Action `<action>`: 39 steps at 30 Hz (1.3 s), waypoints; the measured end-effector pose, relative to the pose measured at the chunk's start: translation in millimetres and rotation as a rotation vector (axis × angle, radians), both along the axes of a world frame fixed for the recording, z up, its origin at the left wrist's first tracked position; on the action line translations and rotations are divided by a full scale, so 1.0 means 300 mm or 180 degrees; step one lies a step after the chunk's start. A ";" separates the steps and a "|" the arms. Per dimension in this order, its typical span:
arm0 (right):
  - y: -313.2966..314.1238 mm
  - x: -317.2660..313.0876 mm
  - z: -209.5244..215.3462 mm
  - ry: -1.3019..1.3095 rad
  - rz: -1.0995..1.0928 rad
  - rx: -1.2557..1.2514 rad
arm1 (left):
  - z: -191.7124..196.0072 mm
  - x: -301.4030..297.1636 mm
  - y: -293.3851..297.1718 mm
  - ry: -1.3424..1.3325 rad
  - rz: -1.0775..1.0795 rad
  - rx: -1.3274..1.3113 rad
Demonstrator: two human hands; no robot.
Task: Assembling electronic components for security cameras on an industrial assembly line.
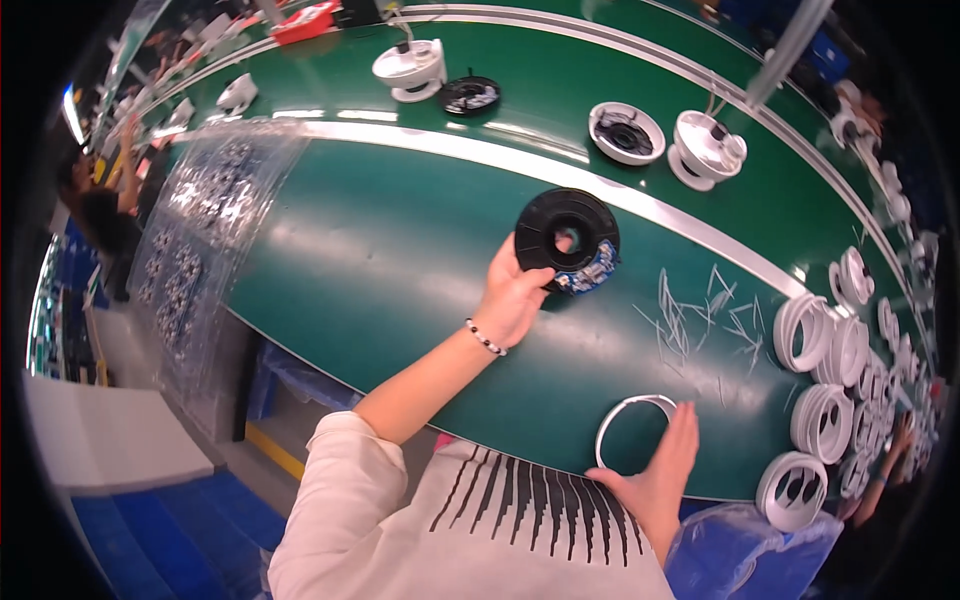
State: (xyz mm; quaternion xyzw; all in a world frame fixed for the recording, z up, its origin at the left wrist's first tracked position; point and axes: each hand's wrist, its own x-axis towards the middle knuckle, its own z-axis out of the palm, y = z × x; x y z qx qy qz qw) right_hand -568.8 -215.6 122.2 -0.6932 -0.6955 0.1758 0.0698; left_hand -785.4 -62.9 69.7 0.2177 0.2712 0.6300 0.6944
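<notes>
Left hand [512, 295] gripping ridged black disc [566, 236], right hand [655, 470] open, touching thin white ring [612, 425].

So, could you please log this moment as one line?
left hand: holds black disc | right hand: on white ring | surface: green bench

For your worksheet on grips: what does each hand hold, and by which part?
Left hand grips the black round part at its lower-left rim. Right hand touches the white ring.

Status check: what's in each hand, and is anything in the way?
Left hand grips black ring part above green table. Right hand rests on white ring. Loose white strips lie between.
</notes>
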 end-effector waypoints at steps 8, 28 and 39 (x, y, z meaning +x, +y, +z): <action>0.052 0.035 -0.061 0.0955 -0.0082 0.0517 | 0.004 0.037 -0.023 0.0059 -0.0219 0.0080; 0.303 -0.120 -0.061 0.2329 0.0527 0.1077 | -0.019 0.054 -0.036 -0.0954 -0.2272 -0.1202; 0.308 -0.180 -0.111 0.2020 0.0169 0.1400 | -0.020 0.110 -0.068 -0.0708 -0.1193 -0.0937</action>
